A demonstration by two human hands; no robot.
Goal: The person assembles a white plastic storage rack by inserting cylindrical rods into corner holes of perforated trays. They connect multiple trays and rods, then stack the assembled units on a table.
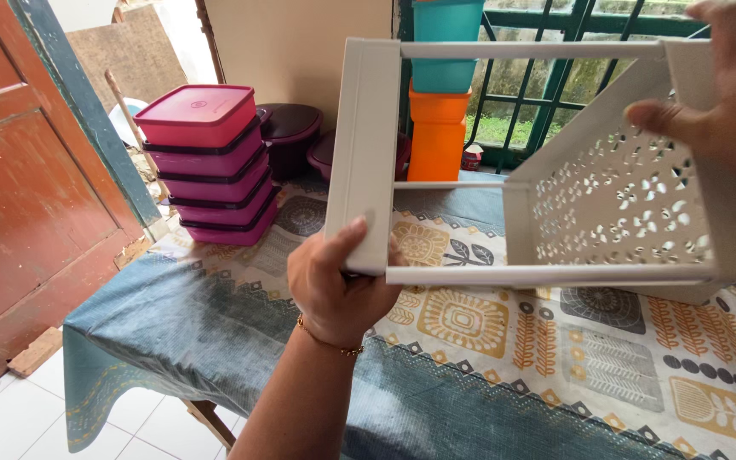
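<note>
Holding the pale grey plastic shelf rack [555, 162] tipped on its side above the patterned-cloth bench [470, 341], the left hand [338, 285] clenched one end panel's lower corner while the right hand [717, 94] gripped the perforated tray end. A slip seemed possible, since each grip caught only an edge; the rack could swing into the stacked pink lidded boxes [210, 166].

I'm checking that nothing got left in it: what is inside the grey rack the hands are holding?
Nothing shows inside the grey rack: through its open frame only the patterned tablecloth and orange container appear. The right hand covers one corner.
</note>
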